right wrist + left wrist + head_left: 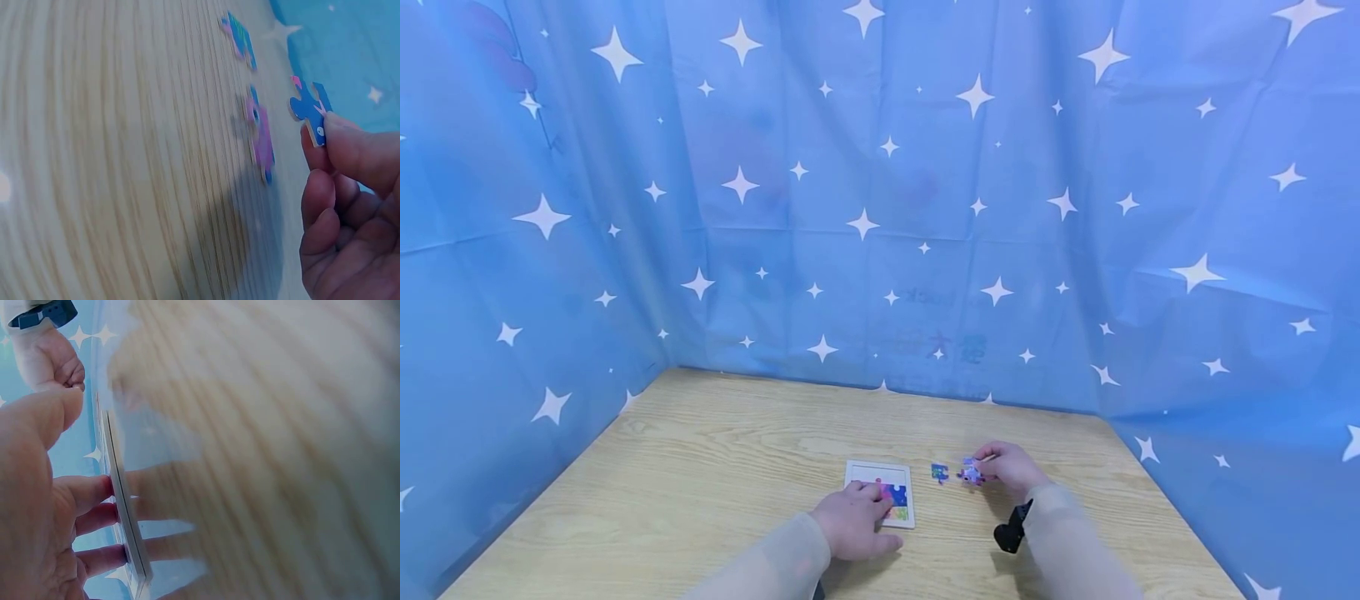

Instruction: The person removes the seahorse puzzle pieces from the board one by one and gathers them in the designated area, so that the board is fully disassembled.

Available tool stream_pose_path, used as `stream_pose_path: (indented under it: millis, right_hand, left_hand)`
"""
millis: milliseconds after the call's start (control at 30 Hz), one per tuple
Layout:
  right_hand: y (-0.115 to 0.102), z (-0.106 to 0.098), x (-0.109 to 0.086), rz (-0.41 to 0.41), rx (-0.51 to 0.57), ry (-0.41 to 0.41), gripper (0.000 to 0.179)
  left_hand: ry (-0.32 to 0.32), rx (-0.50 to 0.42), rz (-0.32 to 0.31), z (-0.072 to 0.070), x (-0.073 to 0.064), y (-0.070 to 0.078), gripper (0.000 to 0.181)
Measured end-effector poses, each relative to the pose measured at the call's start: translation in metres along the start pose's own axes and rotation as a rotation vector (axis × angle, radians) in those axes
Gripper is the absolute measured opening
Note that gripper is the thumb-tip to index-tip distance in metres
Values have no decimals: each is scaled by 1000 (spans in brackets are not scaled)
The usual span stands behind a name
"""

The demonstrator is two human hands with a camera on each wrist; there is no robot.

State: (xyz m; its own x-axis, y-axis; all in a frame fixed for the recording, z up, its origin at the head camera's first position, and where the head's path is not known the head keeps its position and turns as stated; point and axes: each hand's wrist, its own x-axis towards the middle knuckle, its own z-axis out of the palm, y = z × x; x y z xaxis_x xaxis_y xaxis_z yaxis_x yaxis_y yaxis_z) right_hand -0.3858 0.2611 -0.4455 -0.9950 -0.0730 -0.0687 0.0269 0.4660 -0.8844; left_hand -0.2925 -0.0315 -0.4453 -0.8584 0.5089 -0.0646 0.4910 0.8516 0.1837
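Observation:
My left hand (854,522) lies over a small white-framed jigsaw board (912,510), with its fingertips touching the board. Pink, dark blue and yellow-green pieces (897,497) show in the frame around the fingers. In the left wrist view, extended fingers meet the board's thin edge (127,515). Between thumb and finger my right hand (1013,472) pinches a blue jigsaw piece (306,106), held above the table. Below it, a pink-and-blue piece (261,134) lies loose. A blue-green piece (939,472) sits between that one and the board.
The wood-grain table (737,450) carries the board and pieces. Behind and to the sides hangs a blue curtain (820,275) with white stars. A black wrist device (1013,527) is strapped at the right sleeve, close above the tabletop.

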Motion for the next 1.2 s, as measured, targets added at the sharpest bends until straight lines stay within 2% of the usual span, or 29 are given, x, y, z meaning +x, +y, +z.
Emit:
stream_pose_path:
  millis: [200, 400, 533, 1200]
  right_hand:
    - [8, -17, 0, 15, -51, 18, 7]
    - [16, -32, -1, 65, -124, 14, 8]
    - [20, -38, -1, 53, -182, 13, 7]
    - [28, -37, 1, 69, -338, 73, 6]
  left_hand:
    - [-9, -1, -4, 0, 1, 0, 71]
    - [-7, 4, -4, 1, 2, -1, 72]
    - [-4, 9, -5, 1, 2, -1, 72]
    - [-20, 8, -14, 0, 2, 0, 71]
